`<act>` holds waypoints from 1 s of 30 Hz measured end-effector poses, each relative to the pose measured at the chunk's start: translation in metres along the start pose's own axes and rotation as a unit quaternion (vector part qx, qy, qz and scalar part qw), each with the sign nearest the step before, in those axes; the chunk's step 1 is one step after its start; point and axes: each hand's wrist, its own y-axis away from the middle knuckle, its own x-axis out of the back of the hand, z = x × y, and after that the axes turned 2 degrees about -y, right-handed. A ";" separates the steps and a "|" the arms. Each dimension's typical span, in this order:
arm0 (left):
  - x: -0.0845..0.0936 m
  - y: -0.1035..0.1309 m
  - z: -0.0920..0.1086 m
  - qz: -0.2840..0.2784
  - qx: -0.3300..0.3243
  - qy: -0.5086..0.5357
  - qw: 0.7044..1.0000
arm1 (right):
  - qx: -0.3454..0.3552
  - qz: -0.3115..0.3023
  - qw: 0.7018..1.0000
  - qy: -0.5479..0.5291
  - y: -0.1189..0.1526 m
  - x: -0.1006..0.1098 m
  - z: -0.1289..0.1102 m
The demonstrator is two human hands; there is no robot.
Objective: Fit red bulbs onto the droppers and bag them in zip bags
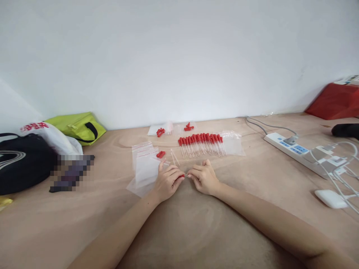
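Note:
My left hand (169, 182) is closed, pinching a red rubber bulb (182, 175). Opposite it, my right hand (204, 177) grips a thin clear dropper tube (186, 175), most of it hidden by the fingers. Bulb and tube meet in the gap between my hands. Just beyond lie loose clear tubes (175, 157) and a few loose red bulbs (160, 154). Farther back, a row of red-capped droppers (200, 144) lies side by side with the bulbs pointing away from me. Clear zip bags (146, 168) are spread beside and partly under my left hand.
More red bulbs lie at the back on small clear bags (153, 130). A white power strip (294, 151) with cables and a white charger (331, 198) occupies the right. On the left are a black bag (28, 164) and a lime-green bag (75, 125). A wall bounds the wooden table.

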 end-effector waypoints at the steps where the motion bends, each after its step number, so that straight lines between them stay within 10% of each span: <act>1: 0.000 0.000 0.000 0.000 -0.004 0.000 1.000 | -0.005 -0.002 1.000 -0.003 0.000 -0.001 -0.001; 15: 0.008 -0.002 -0.018 -0.002 0.058 -0.058 0.997 | 0.001 -0.092 0.992 0.091 -0.010 0.016 0.002; 22: -0.003 0.006 -0.038 0.075 0.284 -0.118 0.949 | -0.224 -0.057 0.972 0.033 -0.036 0.009 0.012; 30: -0.017 0.013 -0.051 0.059 0.256 -0.041 0.964 | -0.289 -0.003 0.952 0.103 -0.087 -0.037 0.002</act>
